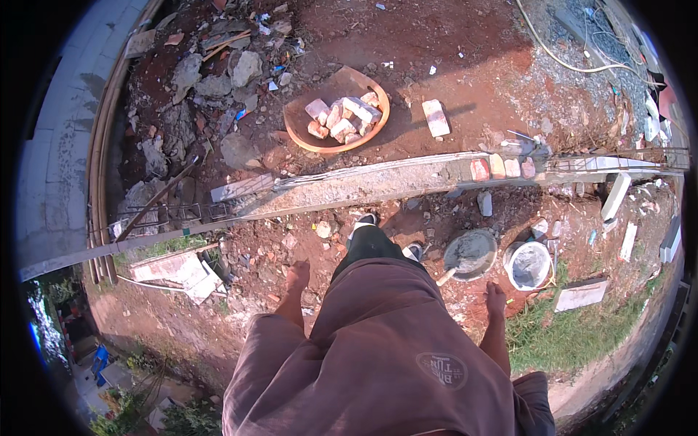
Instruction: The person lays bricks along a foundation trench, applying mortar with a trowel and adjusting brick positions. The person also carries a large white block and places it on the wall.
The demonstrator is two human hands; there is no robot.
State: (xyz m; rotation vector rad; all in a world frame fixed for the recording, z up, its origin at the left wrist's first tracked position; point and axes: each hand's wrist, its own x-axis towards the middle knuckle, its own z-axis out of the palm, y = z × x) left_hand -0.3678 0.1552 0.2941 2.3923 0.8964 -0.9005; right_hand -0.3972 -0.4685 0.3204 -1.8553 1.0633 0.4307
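I'm looking straight down past the shirt (pixel 392 349), with both hands hanging low at the person's sides. The left hand (pixel 298 276) is over rubble-strewn soil, with a pale stone (pixel 324 229) near it. The right hand (pixel 496 298) is just beside a white bucket (pixel 507 271) and near a grey basin (pixel 495 257). I see nothing in either hand, but the fingers are too small for me to tell whether they are spread or curled.

The basin and bucket sit on the ground to the right of the feet, on the near side of a low concrete beam (pixel 363 183). A pale handle (pixel 446 277) sticks out over the basin's near-left edge. I'd judge the grey mix (pixel 471 253) in the basin dense and wet, so the basin would be heavy and apt to slosh: 2 hands on opposite sides of the rim, kept level. The bucket looks stiff, and I'd grip its rim likewise. The handle should be light and rigid, best held around its free end.

On the beam stand 4 brick pieces (pixel 497 166); they'd be hard, rough and prone to chipping, so I'd hold their long sides, away from the corners.
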